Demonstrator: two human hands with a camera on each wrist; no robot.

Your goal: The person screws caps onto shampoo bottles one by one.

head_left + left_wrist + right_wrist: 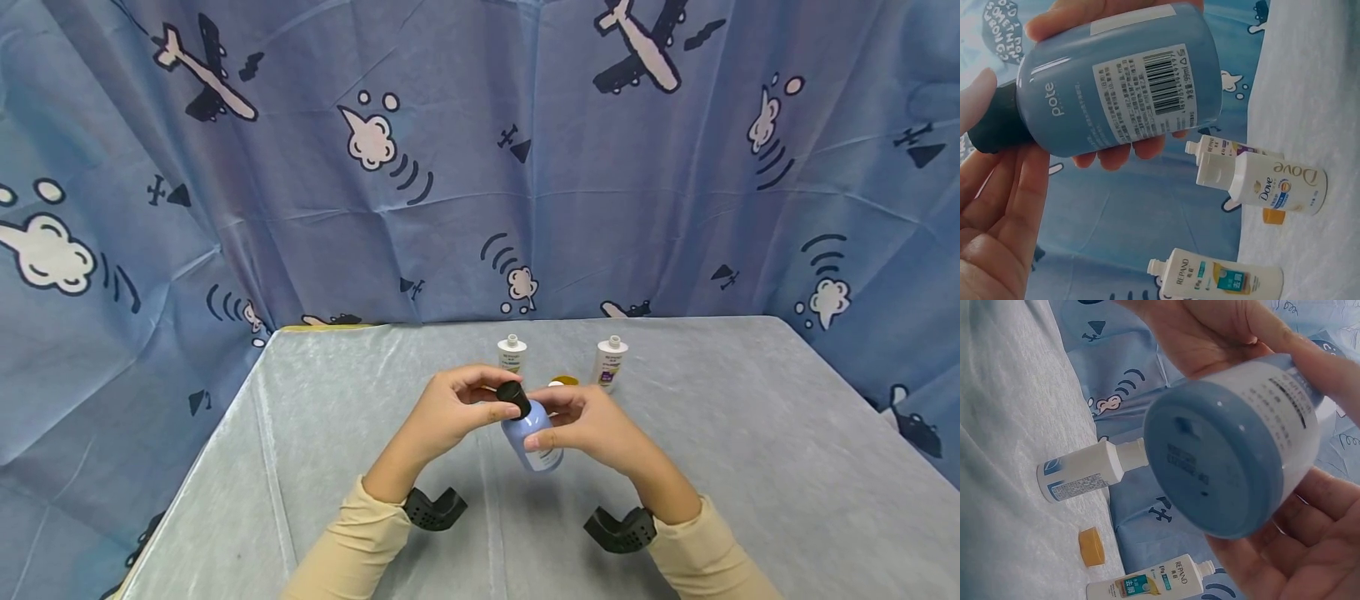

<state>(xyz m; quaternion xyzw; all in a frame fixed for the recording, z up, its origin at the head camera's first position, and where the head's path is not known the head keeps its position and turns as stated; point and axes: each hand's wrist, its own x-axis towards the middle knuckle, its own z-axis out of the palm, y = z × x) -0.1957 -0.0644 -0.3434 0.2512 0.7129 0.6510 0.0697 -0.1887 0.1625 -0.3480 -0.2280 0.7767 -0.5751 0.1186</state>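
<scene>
A blue bottle with a black cap is held above the table, tilted with the cap up and to the left. My left hand pinches that cap between thumb and fingers. Around the bottle's body my right hand keeps its grip, thumb on the near side. The left wrist view shows a barcode label on the bottle, and right-hand fingers come out from behind it. Its round base faces the right wrist camera. Whether the cap is loose on the neck cannot be seen.
Two white REPAND bottles, one left and one right, stand uncapped behind the hands. Between them are a white Dove bottle and a yellow cap, partly hidden by my right hand. A patterned blue curtain hangs behind the grey-covered table.
</scene>
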